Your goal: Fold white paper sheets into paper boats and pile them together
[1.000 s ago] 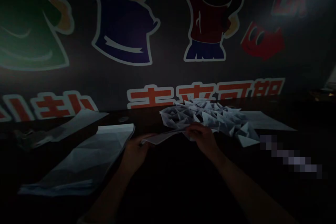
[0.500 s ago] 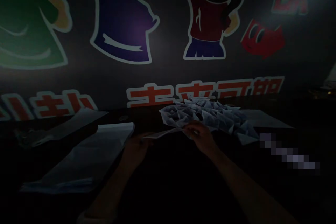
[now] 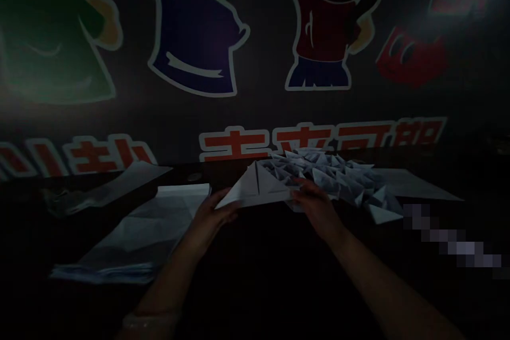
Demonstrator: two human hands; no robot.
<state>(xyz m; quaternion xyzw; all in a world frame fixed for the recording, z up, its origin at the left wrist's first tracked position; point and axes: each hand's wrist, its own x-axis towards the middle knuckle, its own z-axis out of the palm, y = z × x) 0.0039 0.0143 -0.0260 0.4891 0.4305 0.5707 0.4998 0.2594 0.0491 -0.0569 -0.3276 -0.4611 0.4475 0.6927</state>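
A folded white paper triangle (image 3: 255, 188) is stretched between my two hands, its peak pointing up and a crease running down its middle. My left hand (image 3: 211, 223) pinches its lower left end. My right hand (image 3: 314, 207) grips the right end, next to a heap of many folded paper triangles (image 3: 332, 175). The heap lies on the dark table just past my right fingers. One loose triangle (image 3: 384, 214) sits at the heap's near right edge.
A stack of large white paper sheets (image 3: 147, 228) lies left of my left hand, with another sheet (image 3: 119, 183) behind it. A flat sheet (image 3: 414, 185) lies under the heap's right side. A wall with cartoon figures and red characters (image 3: 199, 53) rises behind the table.
The paper between my hands has opened from a thin flat strip into a wide upright triangle. My hands have moved slightly apart, and the view has shifted a little.
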